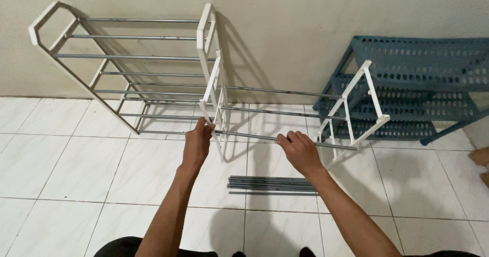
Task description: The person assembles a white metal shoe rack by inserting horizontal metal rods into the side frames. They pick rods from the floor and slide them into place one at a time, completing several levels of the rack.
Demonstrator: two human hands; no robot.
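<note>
A grey metal rod [254, 136] runs across in front of me, from a white plastic side frame [218, 91] toward a second white side frame [356, 104] on the right. My left hand [197, 144] pinches the rod's left end where it meets the middle frame. My right hand [300, 151] is wrapped around the same rod further right. Two more rods [277, 91] span between these frames behind it. A bundle of several loose grey rods [270, 184] lies on the white tiled floor just below my hands.
An assembled white-and-metal shoe rack section [127, 58] leans against the beige wall at the left, joined to the middle frame. A blue perforated plastic rack [407, 84] leans on the wall at the right. A brown object [481, 157] sits at the right edge.
</note>
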